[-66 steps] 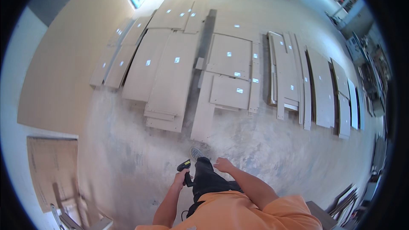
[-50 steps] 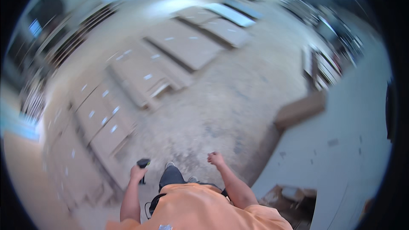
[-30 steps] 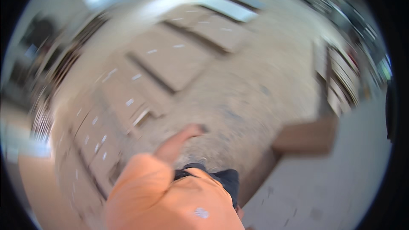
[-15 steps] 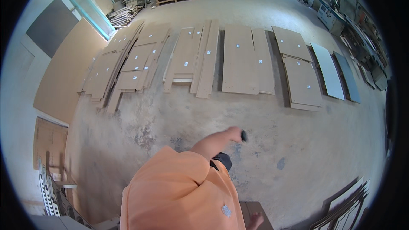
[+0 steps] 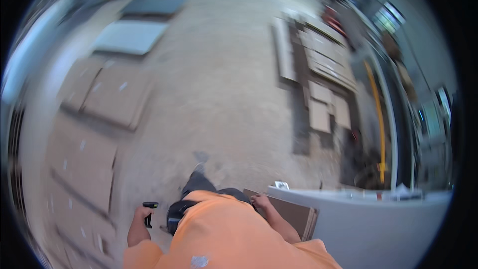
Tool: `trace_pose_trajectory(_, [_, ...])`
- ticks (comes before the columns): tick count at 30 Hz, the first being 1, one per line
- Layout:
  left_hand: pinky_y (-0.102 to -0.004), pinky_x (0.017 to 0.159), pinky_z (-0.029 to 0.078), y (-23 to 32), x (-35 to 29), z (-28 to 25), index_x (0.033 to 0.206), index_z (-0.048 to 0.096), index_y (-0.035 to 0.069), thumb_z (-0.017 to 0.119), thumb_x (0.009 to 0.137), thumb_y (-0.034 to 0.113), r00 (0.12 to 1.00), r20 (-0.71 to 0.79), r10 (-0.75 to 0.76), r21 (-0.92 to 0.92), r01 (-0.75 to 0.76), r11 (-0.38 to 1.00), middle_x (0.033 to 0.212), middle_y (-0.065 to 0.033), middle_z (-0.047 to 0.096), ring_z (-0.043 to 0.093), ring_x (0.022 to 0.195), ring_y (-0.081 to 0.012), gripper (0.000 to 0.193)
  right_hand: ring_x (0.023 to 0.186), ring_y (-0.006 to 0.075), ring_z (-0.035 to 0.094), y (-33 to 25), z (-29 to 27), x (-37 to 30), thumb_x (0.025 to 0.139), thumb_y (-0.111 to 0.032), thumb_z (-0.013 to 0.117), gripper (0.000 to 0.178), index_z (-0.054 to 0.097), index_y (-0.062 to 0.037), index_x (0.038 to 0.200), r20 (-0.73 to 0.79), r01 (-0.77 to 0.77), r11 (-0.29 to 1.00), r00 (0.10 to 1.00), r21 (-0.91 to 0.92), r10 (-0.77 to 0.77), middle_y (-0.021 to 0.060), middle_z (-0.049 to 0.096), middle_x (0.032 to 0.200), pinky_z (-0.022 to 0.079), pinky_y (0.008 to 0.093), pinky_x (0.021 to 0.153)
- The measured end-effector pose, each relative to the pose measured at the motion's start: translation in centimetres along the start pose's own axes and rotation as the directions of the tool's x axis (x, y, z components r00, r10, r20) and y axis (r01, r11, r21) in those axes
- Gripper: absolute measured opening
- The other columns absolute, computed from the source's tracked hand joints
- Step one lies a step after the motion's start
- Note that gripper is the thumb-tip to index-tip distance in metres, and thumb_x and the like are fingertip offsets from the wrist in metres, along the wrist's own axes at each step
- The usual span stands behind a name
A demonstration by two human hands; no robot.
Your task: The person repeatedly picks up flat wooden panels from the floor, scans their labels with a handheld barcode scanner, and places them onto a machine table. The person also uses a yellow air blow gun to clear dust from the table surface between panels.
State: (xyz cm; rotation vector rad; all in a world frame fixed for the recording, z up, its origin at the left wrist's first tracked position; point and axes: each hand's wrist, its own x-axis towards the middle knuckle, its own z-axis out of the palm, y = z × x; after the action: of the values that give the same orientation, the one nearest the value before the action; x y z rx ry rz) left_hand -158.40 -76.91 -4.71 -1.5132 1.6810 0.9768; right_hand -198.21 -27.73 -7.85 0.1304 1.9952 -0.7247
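Note:
My left hand (image 5: pixel 143 212), out at the left of my body, is closed around the grip of a handheld scanner (image 5: pixel 149 205), black with a yellow-green patch on top. On the other side, my right hand (image 5: pixel 258 201) has its fingers curled in, with nothing visible in them. It overlaps the corner of a brown panel stack (image 5: pixel 294 214); whether it touches the panels I cannot tell.
Brown boards with small white labels (image 5: pixel 114 92) lie along the left floor, with a white panel (image 5: pixel 132 37) and a grey-blue panel (image 5: pixel 154 5) beyond. A pale table (image 5: pixel 358 224) stands at right; smaller boards (image 5: pixel 323 62) lie farther off.
My view has swung to the right, bringing the board rows to my left and the pale table into sight. The left hand, still around the scanner, is now beside my body.

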Motion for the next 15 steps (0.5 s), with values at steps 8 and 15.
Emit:
trace_pose_trajectory(8, [-0.0419, 0.075, 0.053, 57.3, 5.3, -7.6, 0.093, 0.071, -0.003, 0.071, 0.067, 0.022, 0.786, -0.211, 0.581, 0.223, -0.540, 0.812, 0.086, -0.0199, 0.071, 0.071, 0.087, -0.0298, 0.036, 0.068, 0.0190, 0.068, 6.6, -9.1, 0.3, 0.091, -0.026, 0.064, 0.026, 0.069, -0.0004, 0.096, -0.167, -0.330, 0.725, 0.837, 0.605, 0.521, 0.0149, 0.070, 0.085, 0.055, 0.0327, 0.060])
trace_pose_trajectory(15, [-0.0404, 0.064, 0.050, 89.8, -6.6, 1.9, 0.080, 0.069, -0.004, 0.071, 0.070, 0.026, 0.599, -0.139, 0.789, 0.227, -0.756, 0.614, 0.067, -0.0178, 0.066, 0.069, 0.068, -0.0286, 0.032, 0.077, 0.0252, 0.073, 5.5, -16.5, 14.1, 0.093, -0.031, 0.051, 0.035, 0.073, -0.0036, 0.097, -0.353, -0.180, 0.957, 0.901, 0.228, 0.254, 0.0210, 0.072, 0.095, 0.055, 0.0415, 0.074])
